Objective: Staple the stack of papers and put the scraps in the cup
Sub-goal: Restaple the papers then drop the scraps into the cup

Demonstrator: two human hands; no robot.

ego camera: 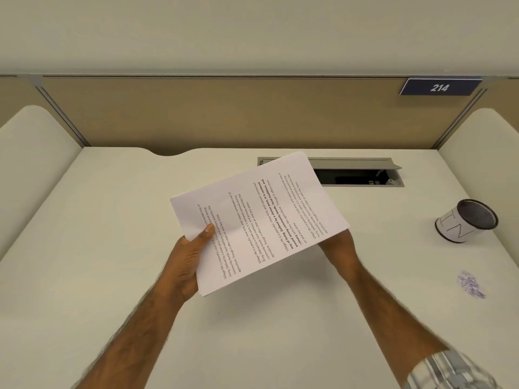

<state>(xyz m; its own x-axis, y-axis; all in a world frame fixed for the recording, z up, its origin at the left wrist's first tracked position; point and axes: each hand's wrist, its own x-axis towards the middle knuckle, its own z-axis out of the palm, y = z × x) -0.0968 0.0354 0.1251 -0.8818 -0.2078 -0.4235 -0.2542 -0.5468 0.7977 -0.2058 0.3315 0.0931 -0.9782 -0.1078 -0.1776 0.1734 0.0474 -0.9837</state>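
Item: stack of papers [258, 220], printed, held above the surface [112, 248] at centre frame.

Hands: the left hand [191, 254] grips the lower left edge, thumb on top and fingers beneath. The right hand [337, 245] meets the lower right corner from below. Its fingers are hidden by the sheets, so its hold cannot be told.

Handling, as judged: light, limp and apt to fan or slide apart. It is best pinched firmly at an edge, leaving a corner free for the staple.

Lie: the long axis runs from lower left to upper right, and the print reads sideways across it.

Also present: cup [466, 223] at right, and a crumpled scrap [471, 284] below it, apart from it.

Stapler: none visible.
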